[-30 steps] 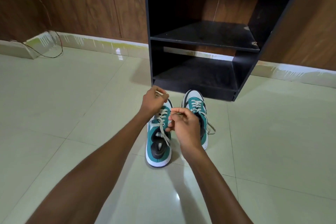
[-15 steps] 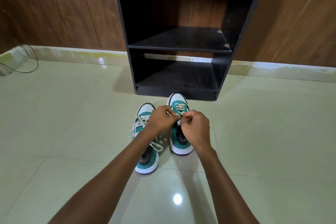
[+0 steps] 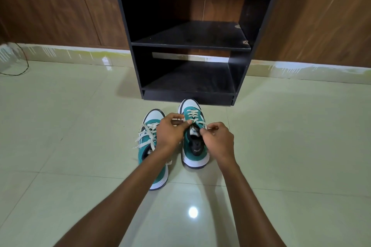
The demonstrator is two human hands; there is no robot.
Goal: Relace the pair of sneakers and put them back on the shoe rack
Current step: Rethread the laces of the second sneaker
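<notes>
- Left hand (image 3: 171,129) and right hand (image 3: 217,138) each pinched a lace end over the right sneaker (image 3: 193,136), likely to pull it tight.
- Left sneaker (image 3: 150,146) sat beside it, laces loose, on the floor (image 3: 80,136) before the shoe rack (image 3: 190,46).

My left arm (image 3: 160,158) covers most of the left sneaker (image 3: 145,146); the shoe rack (image 3: 259,16) top's cropped, and the right sneaker's (image 3: 195,152) tongue label is probably unreadable.
</notes>
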